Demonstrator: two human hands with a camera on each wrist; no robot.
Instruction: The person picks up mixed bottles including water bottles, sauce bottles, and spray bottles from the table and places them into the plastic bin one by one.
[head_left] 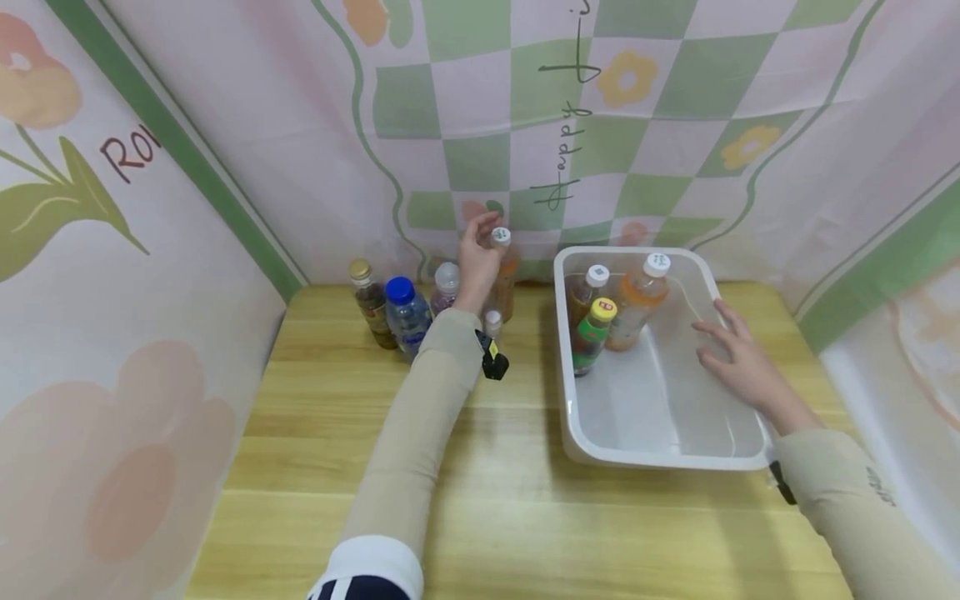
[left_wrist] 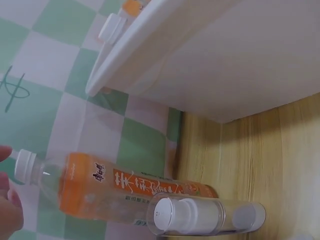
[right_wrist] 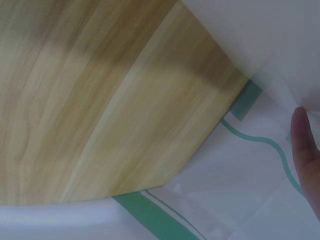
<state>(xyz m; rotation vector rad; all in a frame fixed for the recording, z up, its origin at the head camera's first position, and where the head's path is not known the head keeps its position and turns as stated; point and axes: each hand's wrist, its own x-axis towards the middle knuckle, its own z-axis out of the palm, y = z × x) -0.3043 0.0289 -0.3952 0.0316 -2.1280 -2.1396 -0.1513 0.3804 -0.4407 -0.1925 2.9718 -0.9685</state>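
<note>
Beside the white cap of an orange-labelled drink bottle [left_wrist: 100, 187] is my left hand [head_left: 478, 258], its fingers bent loosely around the cap's level. In the left wrist view a small gap shows between the fingertips [left_wrist: 6, 152] and the cap. The bottle stands upright at the back of the table. Just in front of it is a small clear pump bottle [left_wrist: 200, 215] with a white top. My right hand [head_left: 750, 371] is at the right rim of a white plastic tub [head_left: 675, 462], fingers spread and holding nothing. The right wrist view shows one finger [right_wrist: 302, 135].
Left of my left hand stand a gold-capped dark bottle [head_left: 372, 308], a blue-capped clear bottle [head_left: 408, 317] and a clear-lidded bottle [head_left: 446, 283]. Inside the tub are a yellow-capped green-labelled bottle [head_left: 591, 340], a white-capped dark bottle [head_left: 585, 296] and an orange-labelled bottle [head_left: 637, 304]. Patterned cloth [head_left: 480, 158] hangs behind.
</note>
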